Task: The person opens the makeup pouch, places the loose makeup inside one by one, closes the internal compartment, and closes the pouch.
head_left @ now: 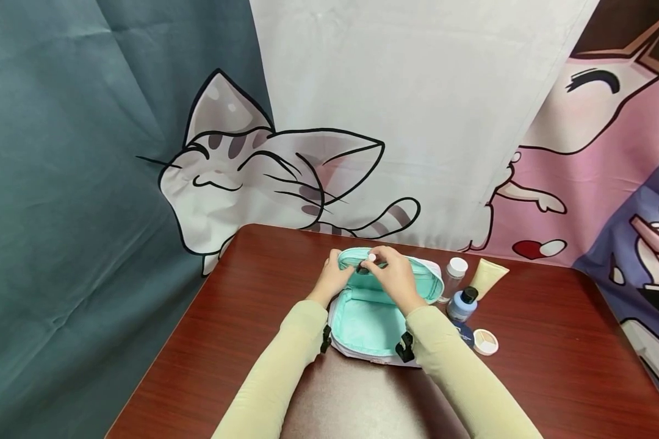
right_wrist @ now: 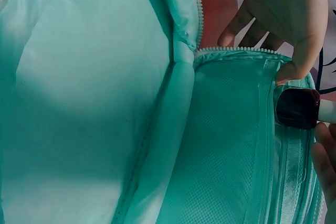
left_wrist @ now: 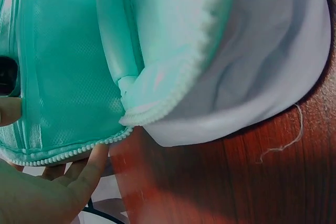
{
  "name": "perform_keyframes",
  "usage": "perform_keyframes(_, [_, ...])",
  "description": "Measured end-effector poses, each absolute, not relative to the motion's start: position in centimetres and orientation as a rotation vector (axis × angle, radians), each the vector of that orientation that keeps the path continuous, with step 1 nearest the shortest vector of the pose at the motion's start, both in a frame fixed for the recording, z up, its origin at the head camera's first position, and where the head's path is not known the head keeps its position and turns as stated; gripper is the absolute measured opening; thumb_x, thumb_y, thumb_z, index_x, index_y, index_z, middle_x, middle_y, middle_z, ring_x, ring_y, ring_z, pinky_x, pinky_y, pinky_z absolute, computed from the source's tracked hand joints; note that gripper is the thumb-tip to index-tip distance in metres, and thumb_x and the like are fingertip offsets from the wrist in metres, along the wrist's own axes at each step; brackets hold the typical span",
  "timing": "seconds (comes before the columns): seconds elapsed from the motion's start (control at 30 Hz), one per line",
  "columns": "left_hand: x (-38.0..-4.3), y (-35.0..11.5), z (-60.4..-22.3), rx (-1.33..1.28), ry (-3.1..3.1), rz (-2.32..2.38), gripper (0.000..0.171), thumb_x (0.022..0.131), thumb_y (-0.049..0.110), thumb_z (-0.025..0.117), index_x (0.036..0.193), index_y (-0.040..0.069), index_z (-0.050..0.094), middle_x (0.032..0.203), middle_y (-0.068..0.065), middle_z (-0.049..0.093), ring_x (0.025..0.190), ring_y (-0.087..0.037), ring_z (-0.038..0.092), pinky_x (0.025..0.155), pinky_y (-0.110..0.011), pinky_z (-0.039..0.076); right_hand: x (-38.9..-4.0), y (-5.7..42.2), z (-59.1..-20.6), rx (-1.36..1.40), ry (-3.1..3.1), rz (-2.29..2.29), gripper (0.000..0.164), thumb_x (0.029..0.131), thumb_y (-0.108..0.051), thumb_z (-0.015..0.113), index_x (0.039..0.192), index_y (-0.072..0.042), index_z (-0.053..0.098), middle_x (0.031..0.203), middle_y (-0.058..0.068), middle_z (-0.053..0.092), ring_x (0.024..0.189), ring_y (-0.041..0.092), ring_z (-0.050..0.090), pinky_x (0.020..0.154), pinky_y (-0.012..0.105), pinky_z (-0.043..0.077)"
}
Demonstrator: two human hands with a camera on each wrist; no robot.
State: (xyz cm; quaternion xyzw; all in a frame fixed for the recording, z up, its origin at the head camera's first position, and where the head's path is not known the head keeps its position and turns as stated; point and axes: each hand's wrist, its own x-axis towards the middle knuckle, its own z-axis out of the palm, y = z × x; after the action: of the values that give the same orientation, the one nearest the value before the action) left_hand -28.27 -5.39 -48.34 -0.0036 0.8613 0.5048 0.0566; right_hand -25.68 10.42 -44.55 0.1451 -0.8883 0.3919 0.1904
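A cosmetic bag [head_left: 370,323] with mint lining and a pale outside lies unzipped on the table, its lid raised at the back. My left hand [head_left: 331,280] grips the lid's left edge, thumb inside and fingers behind the zipper, as the left wrist view shows. Between thumb and fingers my right hand [head_left: 398,277] pinches a small dark nail polish bottle [right_wrist: 298,108] by its white cap [right_wrist: 328,111]. The bottle is at the zipped mesh pocket [right_wrist: 226,129] of the lid, close by the left thumb. The bag's main compartment shows only lining.
Right of the bag stand a clear bottle with a white cap [head_left: 453,280], a cream tube [head_left: 487,277] and a blue bottle with a black cap [head_left: 461,306]. A dark blue round case [head_left: 464,332] and a round palette [head_left: 486,342] lie nearer. A printed curtain [head_left: 417,91] hangs behind the table.
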Motion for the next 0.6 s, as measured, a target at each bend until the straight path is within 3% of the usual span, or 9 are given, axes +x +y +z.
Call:
perform_keyframes(0.3, [-28.5, -6.1, -48.4, 0.078, 2.577, 1.537, 0.025, 0.097, 0.023, 0.048, 0.118, 0.011, 0.043, 0.119, -0.012, 0.049, 0.109, -0.024, 0.049, 0.090, -0.042, 0.040, -25.6, 10.1, -45.1, 0.382, -2.512, 1.063, 0.017, 0.082, -0.023, 0.072, 0.092, -0.014, 0.062, 0.092, 0.001, 0.062, 0.081, 0.016, 0.062, 0.065, 0.033, 0.050])
perform_keyframes(0.6, [-28.7, -6.8, -48.5, 0.138, 2.577, 1.482, 0.018, 0.099, 0.020, 0.043, 0.115, 0.013, 0.043, 0.116, -0.012, 0.051, 0.098, -0.025, 0.050, 0.083, -0.042, 0.041, -25.6, 10.2, -46.2, 0.438, -2.453, 0.862, 0.019, 0.078, -0.020, 0.076, 0.083, -0.015, 0.059, 0.081, 0.000, 0.058, 0.069, 0.018, 0.060, 0.056, 0.031, 0.046])
